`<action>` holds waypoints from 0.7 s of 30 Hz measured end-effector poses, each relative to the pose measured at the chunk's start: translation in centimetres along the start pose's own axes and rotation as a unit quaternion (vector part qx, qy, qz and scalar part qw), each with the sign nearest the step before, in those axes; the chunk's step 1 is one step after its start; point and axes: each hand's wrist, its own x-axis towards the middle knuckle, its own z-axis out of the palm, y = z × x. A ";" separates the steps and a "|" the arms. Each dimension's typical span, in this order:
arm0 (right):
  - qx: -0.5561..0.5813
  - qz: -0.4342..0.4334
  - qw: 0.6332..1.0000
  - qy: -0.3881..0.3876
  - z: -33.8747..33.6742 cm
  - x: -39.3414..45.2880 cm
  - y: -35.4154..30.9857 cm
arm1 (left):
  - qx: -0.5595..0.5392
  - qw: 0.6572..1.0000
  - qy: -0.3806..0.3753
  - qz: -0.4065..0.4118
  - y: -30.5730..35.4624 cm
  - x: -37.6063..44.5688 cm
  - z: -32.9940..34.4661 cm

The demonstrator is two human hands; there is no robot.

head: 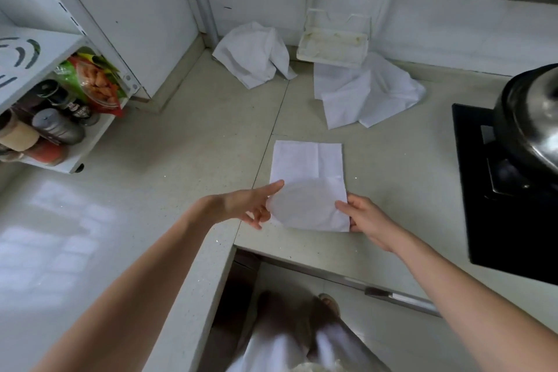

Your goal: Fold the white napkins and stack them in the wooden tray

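A white napkin (308, 172) lies on the pale counter as a folded rectangle, its near end lifted and curling. My left hand (250, 205) holds that near left corner, index finger stretched along the edge. My right hand (362, 214) pinches the near right corner. A crumpled white napkin (253, 54) lies in the back corner. Another loose napkin (362, 93) is spread at the back right, partly under a white tray-like stand (332, 45). No wooden tray is visible.
A black cooktop (507, 190) with a steel pot (537, 118) is at the right. A white rack (69, 100) with jars and snack bags stands at the left. The counter edge (235, 244) steps in near my legs.
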 end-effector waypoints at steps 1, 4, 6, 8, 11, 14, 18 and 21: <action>0.017 -0.003 1.000 0.023 0.1 0.1 0.0 | 0.021 0.999 0.031 0.019 -0.2 0.2 0.0; -0.006 -0.038 0.994 0.104 0.3 1.0 0.0 | 0.053 0.990 0.104 0.072 -0.9 1.2 0.6; -0.066 -0.052 0.986 0.144 0.4 1.8 -0.4 | 0.066 0.983 0.142 0.094 -1.2 2.4 1.7; -0.120 -0.048 0.976 0.175 0.2 2.9 -0.8 | 0.070 0.976 0.180 0.097 -0.9 3.3 2.9; -0.168 -0.028 0.965 0.199 0.0 4.6 -1.3 | 0.076 0.965 0.241 0.072 -1.3 5.1 3.9; -0.189 -0.023 0.958 0.215 -0.1 6.3 -1.7 | 0.095 0.944 0.312 0.045 -1.3 6.6 4.1; -0.221 -0.012 0.958 0.183 -0.4 7.2 -2.0 | 0.066 0.925 0.375 -0.011 -1.3 8.3 3.7; -0.249 -0.006 0.953 0.173 -0.6 7.4 -1.6 | 0.054 0.918 0.389 -0.051 -1.4 9.0 3.5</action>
